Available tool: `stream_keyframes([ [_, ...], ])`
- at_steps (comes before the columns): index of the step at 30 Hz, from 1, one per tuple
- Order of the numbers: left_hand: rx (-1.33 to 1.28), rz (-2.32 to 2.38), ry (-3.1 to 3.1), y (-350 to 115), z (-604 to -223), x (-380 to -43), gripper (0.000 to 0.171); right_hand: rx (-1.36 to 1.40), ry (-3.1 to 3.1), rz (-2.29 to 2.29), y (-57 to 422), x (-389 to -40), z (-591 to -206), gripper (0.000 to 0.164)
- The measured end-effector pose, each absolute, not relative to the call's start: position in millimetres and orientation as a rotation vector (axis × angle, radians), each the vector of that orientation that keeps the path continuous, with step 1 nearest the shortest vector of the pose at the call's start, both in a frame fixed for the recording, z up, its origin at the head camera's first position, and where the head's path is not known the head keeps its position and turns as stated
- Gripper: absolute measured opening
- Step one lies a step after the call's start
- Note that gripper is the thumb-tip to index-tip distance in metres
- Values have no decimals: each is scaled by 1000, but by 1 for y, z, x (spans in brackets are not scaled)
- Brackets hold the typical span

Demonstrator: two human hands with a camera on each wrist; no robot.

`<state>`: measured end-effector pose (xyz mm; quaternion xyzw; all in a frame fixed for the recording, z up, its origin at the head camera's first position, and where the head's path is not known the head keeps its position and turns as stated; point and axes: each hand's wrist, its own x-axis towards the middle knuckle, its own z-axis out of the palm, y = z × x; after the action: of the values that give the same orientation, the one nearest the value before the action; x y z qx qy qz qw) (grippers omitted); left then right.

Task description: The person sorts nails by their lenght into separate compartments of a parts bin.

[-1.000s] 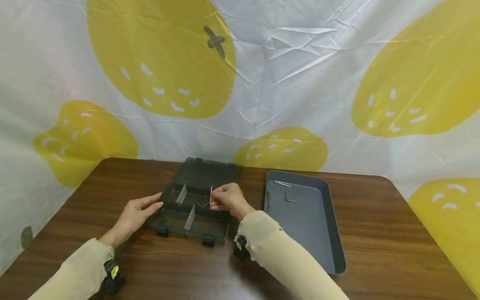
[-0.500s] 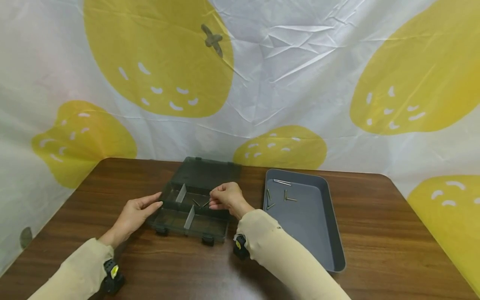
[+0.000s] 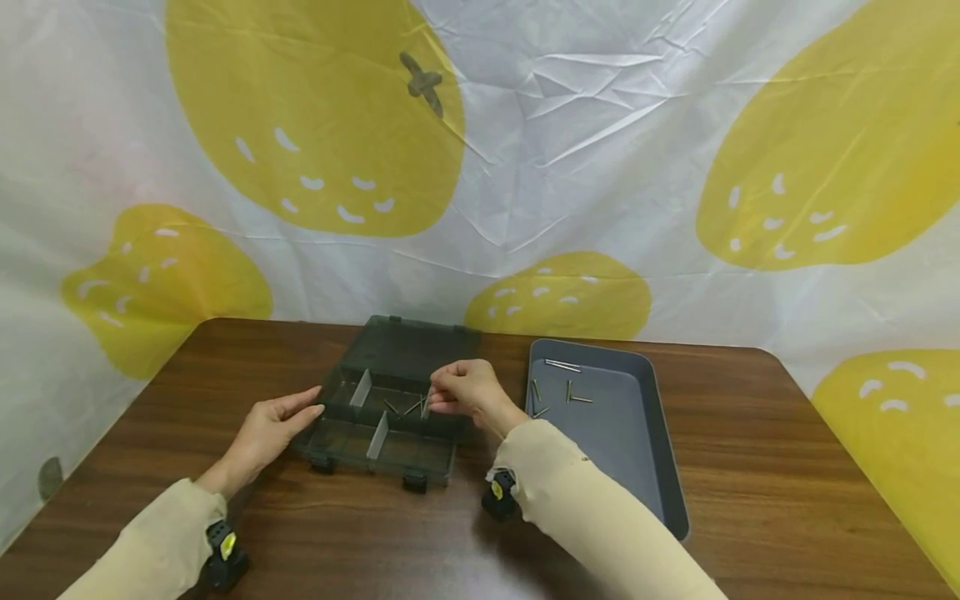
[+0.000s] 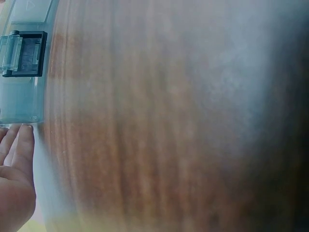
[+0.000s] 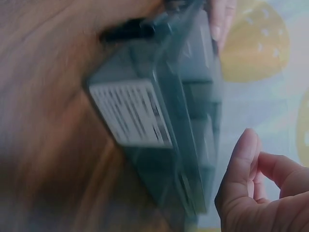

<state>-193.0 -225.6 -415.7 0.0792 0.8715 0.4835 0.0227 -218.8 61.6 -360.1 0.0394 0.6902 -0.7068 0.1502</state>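
Note:
A translucent dark compartment box [image 3: 415, 450] lies on the table with its lid raised at the back. My left hand [image 3: 262, 429] rests straight fingers against the box's left edge; the left wrist view shows these fingers [image 4: 23, 150] by its side wall. Over the back right compartment is my right hand [image 3: 472, 392], its fingers curled and the thumb meeting the index finger. No object shows between those fingertips [image 5: 248, 140] in the right wrist view. Several slim nails [image 3: 412, 408] lie in the compartment under them. A pale divider [image 3: 427, 406] stands right at the fingertips.
Right of the box sits a grey tray [image 3: 626, 467]. Toward its far left lie brass-coloured nails [image 3: 579, 399] and thin silver nails [image 3: 562, 365]. Two black latches [image 3: 415, 482] project from the box's front. A lemon-print cloth [image 3: 570, 167] hangs behind the wooden table [image 3: 360, 542].
The silver nail pinched upright in my right hand a second ago has left the fingers, and another nail shows in the compartment. That hand has moved slightly right; the left hand stays put.

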Motion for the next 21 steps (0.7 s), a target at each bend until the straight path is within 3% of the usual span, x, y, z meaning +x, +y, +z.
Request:
stream_keyframes([
  [13,256,1494,2724,-226,-415,-193,53,352,2130,-2141,158,-233,-360,25],
  [21,254,1499,2720,-225,-415,-193,53,338,2165,-1973,181,-229,-373,14],
])
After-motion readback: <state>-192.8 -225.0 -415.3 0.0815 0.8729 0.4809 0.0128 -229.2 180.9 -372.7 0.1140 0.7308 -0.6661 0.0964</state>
